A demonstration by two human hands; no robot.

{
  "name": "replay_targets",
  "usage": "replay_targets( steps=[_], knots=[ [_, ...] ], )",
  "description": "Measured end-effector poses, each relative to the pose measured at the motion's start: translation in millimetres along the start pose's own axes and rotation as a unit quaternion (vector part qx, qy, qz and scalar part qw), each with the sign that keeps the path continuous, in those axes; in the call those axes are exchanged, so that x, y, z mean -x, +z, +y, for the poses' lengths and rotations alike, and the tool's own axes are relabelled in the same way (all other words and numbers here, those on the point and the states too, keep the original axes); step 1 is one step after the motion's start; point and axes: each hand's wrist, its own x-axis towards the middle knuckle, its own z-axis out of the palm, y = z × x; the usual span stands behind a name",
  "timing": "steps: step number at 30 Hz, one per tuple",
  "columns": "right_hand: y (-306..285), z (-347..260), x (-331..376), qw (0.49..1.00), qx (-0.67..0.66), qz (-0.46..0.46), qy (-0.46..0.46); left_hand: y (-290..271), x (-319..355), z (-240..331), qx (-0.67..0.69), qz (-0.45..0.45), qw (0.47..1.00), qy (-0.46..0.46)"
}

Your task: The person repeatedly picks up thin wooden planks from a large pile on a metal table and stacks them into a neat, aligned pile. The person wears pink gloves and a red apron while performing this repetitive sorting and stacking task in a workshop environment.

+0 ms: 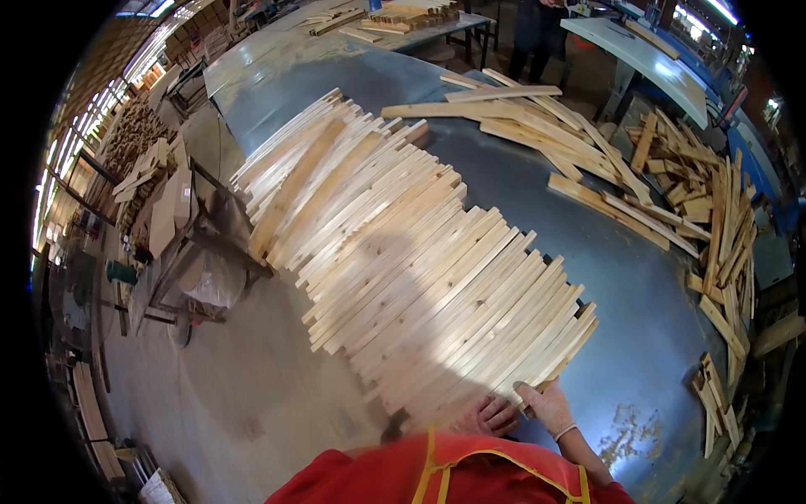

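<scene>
wood strips [437, 294] side by side in a long row on the grey tabletop [634, 311], ragged left ends past its edge. right hand [551, 409] grasps the outermost strip's near end; left hand [494, 415] beside it, fingers curled, can't tell if holding. bare surface between row and loose sticks [541, 128]; sawdust [631, 433] near right.

Strips [445, 294]: pale, slender, bare wood, some knotted; many, laid flat side by side in one long band, ends uneven, along the left side of the table [646, 328]; two browner ones askew over the band toward the table's far end.
</scene>
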Motion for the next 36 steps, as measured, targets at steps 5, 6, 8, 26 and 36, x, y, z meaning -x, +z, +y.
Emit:
replay_targets(
  steps=[5, 6, 8, 26, 36],
  knots=[
    [96, -141, -41, 0.997, 0.062, -0.032, -0.020, -37, -6, 151, -0.404, -0.095, 0.879, 0.234],
    [112, -171, -61, 0.990, 0.113, -0.077, -0.036, -29, -2, 196, -0.699, -0.090, 0.603, 0.373],
    [133, -220, -84, 0.978, 0.175, -0.111, -0.024, -18, 2, 260, -0.892, -0.051, 0.191, 0.405],
    [95, -407, -248, 0.920, 0.155, -0.034, -0.359, 37, -92, 546, -0.925, 0.164, 0.071, 0.335],
    [-269, -360, -306, 0.817, 0.345, 0.459, -0.039, 74, -87, 551, -0.937, 0.149, 0.167, 0.269]
  ],
)
